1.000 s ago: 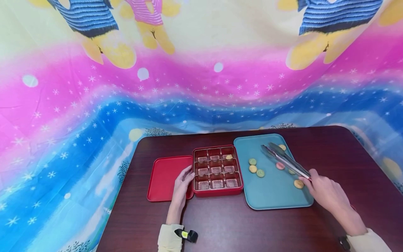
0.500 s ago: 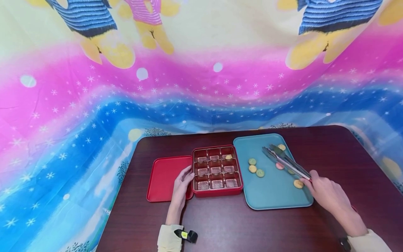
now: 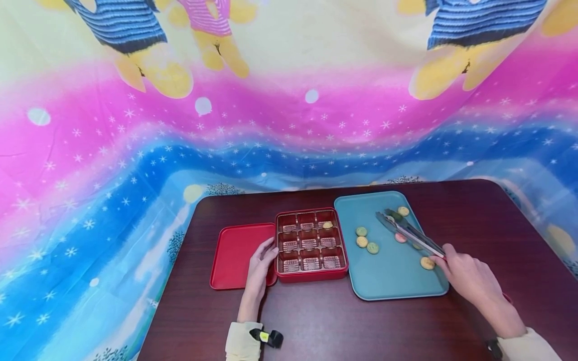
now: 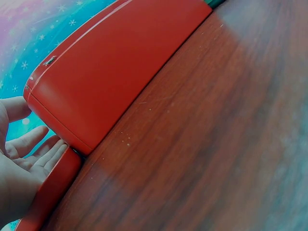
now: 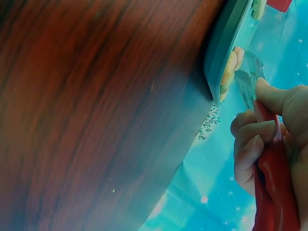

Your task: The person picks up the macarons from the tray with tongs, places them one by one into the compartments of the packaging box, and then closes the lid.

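My right hand (image 3: 471,278) grips the red handles (image 5: 276,180) of a pair of metal tongs (image 3: 413,236), whose tips reach over the teal tray (image 3: 388,283). A pale cookie shows partly between the tong arms near the tips. A pink cookie (image 3: 400,237) lies just beneath the arms. My left hand (image 3: 258,265) rests its fingers against the left side of a red box (image 3: 311,276), thumb near the rim. The box has a brown divided insert (image 3: 309,243); a yellow cookie (image 3: 327,225) sits in its back right compartment.
A red lid (image 3: 235,258) lies left of the box, partly under my left hand. More cookies rest on the tray: green (image 3: 373,248) and yellow (image 3: 362,241) ones at left, one yellow cookie (image 3: 427,263) near my right hand. A patterned curtain (image 3: 289,125) hangs behind the dark table (image 3: 325,326).
The tong tips have shifted slightly toward me, and their arms look a little closer together. My left hand, the box and the tray stay put.
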`<state>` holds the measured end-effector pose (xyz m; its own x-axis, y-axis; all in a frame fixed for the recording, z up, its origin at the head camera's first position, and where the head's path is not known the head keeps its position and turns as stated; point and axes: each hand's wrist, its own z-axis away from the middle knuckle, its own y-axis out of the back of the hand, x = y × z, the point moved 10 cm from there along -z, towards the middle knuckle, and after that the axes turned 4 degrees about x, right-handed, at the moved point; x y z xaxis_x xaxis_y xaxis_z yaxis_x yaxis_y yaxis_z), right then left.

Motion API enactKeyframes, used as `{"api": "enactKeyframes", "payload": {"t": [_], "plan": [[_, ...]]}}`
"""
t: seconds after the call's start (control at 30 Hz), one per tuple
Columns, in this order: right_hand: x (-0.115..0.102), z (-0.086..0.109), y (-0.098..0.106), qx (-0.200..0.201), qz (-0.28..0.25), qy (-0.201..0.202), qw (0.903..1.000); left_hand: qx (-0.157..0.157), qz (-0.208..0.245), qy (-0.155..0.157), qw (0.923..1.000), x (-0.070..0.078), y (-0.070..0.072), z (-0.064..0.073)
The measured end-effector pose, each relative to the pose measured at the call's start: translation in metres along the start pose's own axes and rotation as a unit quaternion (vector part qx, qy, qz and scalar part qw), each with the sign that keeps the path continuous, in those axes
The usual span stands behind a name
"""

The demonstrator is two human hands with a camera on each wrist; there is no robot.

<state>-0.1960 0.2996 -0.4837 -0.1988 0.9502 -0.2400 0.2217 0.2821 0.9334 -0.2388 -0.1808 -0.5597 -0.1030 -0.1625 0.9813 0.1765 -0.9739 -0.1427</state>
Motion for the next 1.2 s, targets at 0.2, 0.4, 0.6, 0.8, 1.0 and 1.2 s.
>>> {"api": "enactKeyframes", "payload": {"t": [0.2,0.4,0.6,0.8,1.0,1.2], "plan": [[-0.003,0.0,0.004,0.024,0.009,0.014,0.9996,0.001,-0.006,-0.003,1.0,-0.001,0.001,0.0],[-0.003,0.0,0.004,0.027,0.013,0.017,0.9994,0.001,-0.005,-0.007,1.0,0.0,0.001,-0.001],[-0.005,0.0,0.006,0.033,0.013,0.026,0.999,0.0,-0.001,-0.003,1.0,-0.001,0.001,0.0],[-0.009,-0.002,0.009,0.044,0.016,0.044,0.9979,0.0,-0.009,-0.003,1.0,0.0,0.0,0.0],[-0.011,-0.001,0.008,0.04,0.019,0.048,0.9978,-0.001,-0.01,-0.008,0.9999,0.001,0.0,0.0],[-0.012,-0.002,0.008,0.043,0.02,0.047,0.9978,0.0,0.001,-0.006,1.0,0.001,0.0,-0.001]]}}
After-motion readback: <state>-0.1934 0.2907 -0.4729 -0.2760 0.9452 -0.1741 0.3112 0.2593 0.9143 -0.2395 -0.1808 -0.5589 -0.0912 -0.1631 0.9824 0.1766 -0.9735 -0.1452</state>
